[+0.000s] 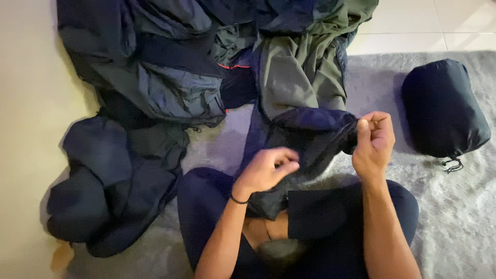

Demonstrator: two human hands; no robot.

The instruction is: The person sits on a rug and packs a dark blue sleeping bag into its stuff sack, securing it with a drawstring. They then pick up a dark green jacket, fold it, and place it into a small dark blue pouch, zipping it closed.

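Note:
My right hand pinches the edge of a dark navy garment that lies over my lap, with thumb and fingers closed on the fabric. A little lower and to the left, my left hand is curled on the same garment's bunched cloth. A thin black band circles my left wrist. The garment runs up into a grey-green piece of clothing spread above it. My crossed legs in dark trousers are under the cloth.
A heap of dark blue and grey jackets fills the upper left and spills onto another crumpled dark pile at the left. A stuffed dark drawstring sack lies at the right on the grey shaggy rug. Pale floor tiles surround the rug.

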